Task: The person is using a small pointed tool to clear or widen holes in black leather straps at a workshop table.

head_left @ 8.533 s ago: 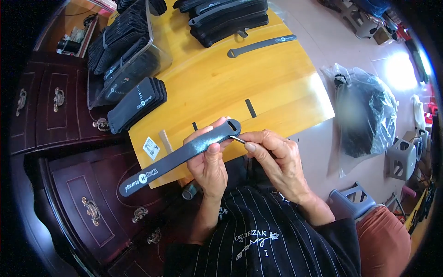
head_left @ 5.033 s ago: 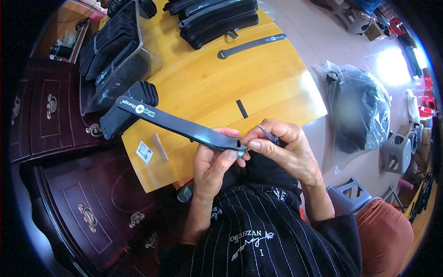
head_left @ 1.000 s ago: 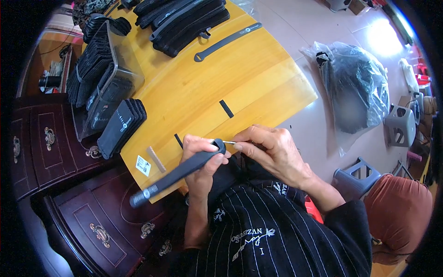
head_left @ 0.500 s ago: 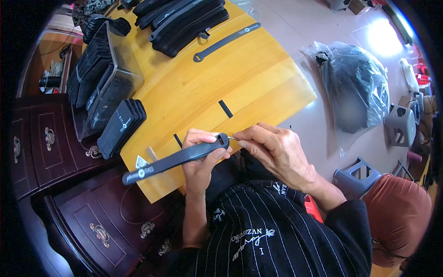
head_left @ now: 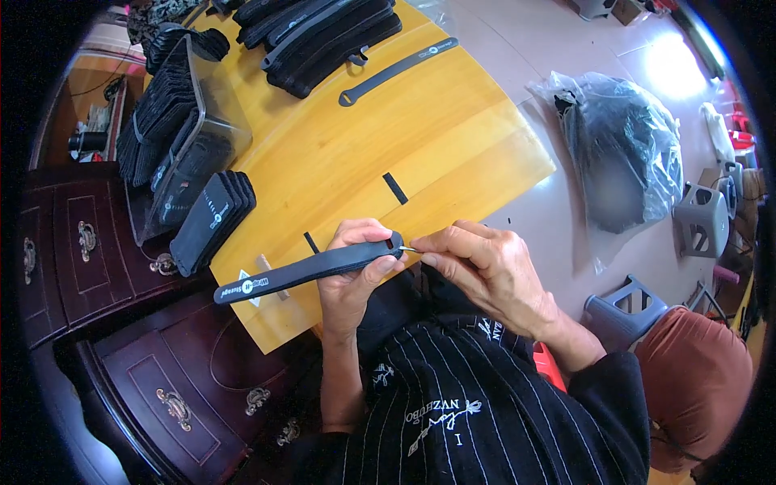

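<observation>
My left hand (head_left: 352,289) is closed around a long black strap (head_left: 311,268), or a thin bundle of them, with white print near its far-left tip. The slotted, rounded end sticks out past my left thumb and fingers. At that end, my right hand (head_left: 495,275) pinches a thin, shiny metal-looking piece (head_left: 410,249) between thumb and forefinger. Its tip touches the strap beside the slot; its exact kind is too small to tell. A single loose strap (head_left: 396,73) lies farther away on the yellow wooden table (head_left: 477,121).
Short black strips (head_left: 395,188) lie on the table. A clear bin (head_left: 212,121) of black straps stands at the left, beside a smaller strap stack (head_left: 212,222). Strap piles (head_left: 331,48) sit at the back. A plastic-wrapped bundle (head_left: 622,153) and grey stools (head_left: 622,311) stand on the floor at right.
The strap in my left hand has turned and levelled slightly, so its printed face shows more. My right hand has shifted a little right and down, still pinching the thin piece.
</observation>
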